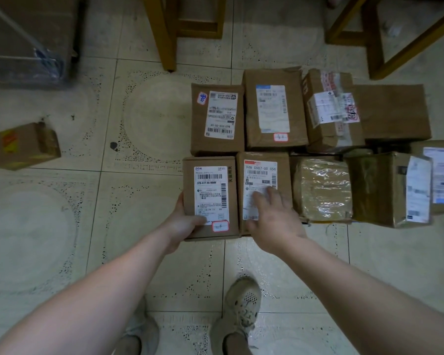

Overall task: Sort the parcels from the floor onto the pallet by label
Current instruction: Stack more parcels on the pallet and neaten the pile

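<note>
Beside open floor tiles (139, 129) at the row's left edge, our left hand (183, 224) grips the corner parcel (210, 190); our right hand (273, 213), fingers spread, overlaps the neighbouring parcel (256, 172).

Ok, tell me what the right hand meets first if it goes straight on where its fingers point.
The right hand would meet the white-labelled top of the brown cardboard parcel marked 948 0507, directly under its fingers; it may already touch it.

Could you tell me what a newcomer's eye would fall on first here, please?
Two rows of labelled cardboard parcels cover the tiled floor right of centre. At their near-left corner the left hand grips one parcel, while the right hand spreads open over the neighbouring parcel. A lone small box sits far left.
</note>
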Demonstrator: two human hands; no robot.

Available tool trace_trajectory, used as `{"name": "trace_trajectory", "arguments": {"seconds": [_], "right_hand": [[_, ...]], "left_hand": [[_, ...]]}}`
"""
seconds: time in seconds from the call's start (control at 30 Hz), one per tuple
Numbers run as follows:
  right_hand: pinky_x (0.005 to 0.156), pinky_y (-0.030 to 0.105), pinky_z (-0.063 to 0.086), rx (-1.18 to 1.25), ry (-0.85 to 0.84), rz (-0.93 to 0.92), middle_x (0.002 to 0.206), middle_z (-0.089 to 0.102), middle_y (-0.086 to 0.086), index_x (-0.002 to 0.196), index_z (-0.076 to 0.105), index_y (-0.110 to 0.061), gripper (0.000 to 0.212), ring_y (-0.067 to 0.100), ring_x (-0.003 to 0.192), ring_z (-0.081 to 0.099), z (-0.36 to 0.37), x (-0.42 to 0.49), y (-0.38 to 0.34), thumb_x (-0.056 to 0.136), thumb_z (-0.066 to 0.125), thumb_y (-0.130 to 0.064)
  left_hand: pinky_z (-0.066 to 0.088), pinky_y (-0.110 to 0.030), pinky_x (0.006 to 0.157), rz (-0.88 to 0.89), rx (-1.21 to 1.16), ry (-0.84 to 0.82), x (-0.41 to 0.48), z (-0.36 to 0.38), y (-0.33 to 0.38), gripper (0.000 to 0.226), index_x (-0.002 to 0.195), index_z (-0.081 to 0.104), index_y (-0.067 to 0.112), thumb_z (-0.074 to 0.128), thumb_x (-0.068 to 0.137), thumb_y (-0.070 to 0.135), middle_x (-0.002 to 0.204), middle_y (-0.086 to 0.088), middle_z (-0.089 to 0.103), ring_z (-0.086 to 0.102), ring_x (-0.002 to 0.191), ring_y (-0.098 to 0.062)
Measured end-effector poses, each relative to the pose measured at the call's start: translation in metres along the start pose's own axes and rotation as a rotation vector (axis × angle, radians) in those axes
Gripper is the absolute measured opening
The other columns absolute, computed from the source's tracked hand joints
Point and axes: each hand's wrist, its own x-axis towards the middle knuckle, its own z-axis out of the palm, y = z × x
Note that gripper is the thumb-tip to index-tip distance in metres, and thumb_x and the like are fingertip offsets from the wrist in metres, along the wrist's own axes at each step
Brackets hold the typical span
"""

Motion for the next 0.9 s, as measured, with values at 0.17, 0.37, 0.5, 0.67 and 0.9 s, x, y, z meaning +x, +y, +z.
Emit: {"name": "trace_trajectory", "arguments": {"seconds": [0.17, 0.37, 0.5, 0.67, 0.9], "right_hand": [[0.112, 0.044, 0.021, 0.013, 0.023, 0.023, 0.157, 0.009, 0.007, 0.145, 0.020, -0.024, 0.063, 0.030, 0.143, 0.007, 0.004, 0.000, 0.001, 0.092, 0.049, -0.043], [0.112, 0.044, 0.022, 0.018, 0.049, 0.035, 0.156, 0.012, 0.008, 0.143, 0.023, -0.022, 0.061, 0.029, 0.142, 0.008, 0.006, -0.001, 0.001, 0.091, 0.050, -0.041], [0.110, 0.042, 0.025, 0.011, 0.048, 0.025, 0.156, 0.012, 0.008, 0.142, 0.023, -0.022, 0.059, 0.028, 0.142, 0.009, 0.005, -0.001, 0.001, 0.092, 0.049, -0.040], [0.109, 0.042, 0.026, -0.005, 0.033, 0.041, 0.155, 0.012, 0.008, 0.144, 0.022, -0.023, 0.063, 0.028, 0.142, 0.010, -0.001, 0.000, 0.001, 0.091, 0.049, -0.041], [0.111, 0.046, 0.025, -0.057, 0.015, 0.069, 0.155, 0.017, 0.008, 0.148, 0.019, -0.024, 0.069, 0.030, 0.142, 0.015, -0.035, -0.003, -0.028, 0.090, 0.051, -0.044]], "left_hand": [[0.052, -0.035, 0.077, -0.022, -0.034, -0.039, 0.002, -0.001, 0.000, 0.079, 0.141, 0.023, 0.035, 0.061, 0.083, -0.002, 0.115, 0.007, 0.064, 0.062, 0.101, -0.016], [0.050, -0.043, 0.090, -0.032, -0.049, -0.040, 0.005, 0.004, -0.005, 0.076, 0.141, 0.025, 0.030, 0.063, 0.083, 0.000, 0.118, 0.003, 0.064, 0.062, 0.105, -0.019], [0.053, -0.040, 0.083, -0.031, -0.081, -0.006, 0.010, 0.002, -0.006, 0.067, 0.138, 0.032, 0.028, 0.066, 0.084, 0.008, 0.113, 0.002, 0.066, 0.065, 0.099, -0.019], [0.051, -0.039, 0.087, -0.026, -0.050, 0.023, 0.010, -0.001, -0.006, 0.074, 0.143, 0.028, 0.029, 0.069, 0.083, 0.018, 0.123, 0.000, 0.062, 0.063, 0.103, -0.019], [0.028, -0.039, 0.105, -0.029, 0.175, 0.164, -0.025, -0.047, 0.025, 0.090, 0.149, 0.007, 0.038, 0.067, 0.083, 0.041, 0.155, -0.002, 0.023, 0.029, 0.138, -0.026]]}}
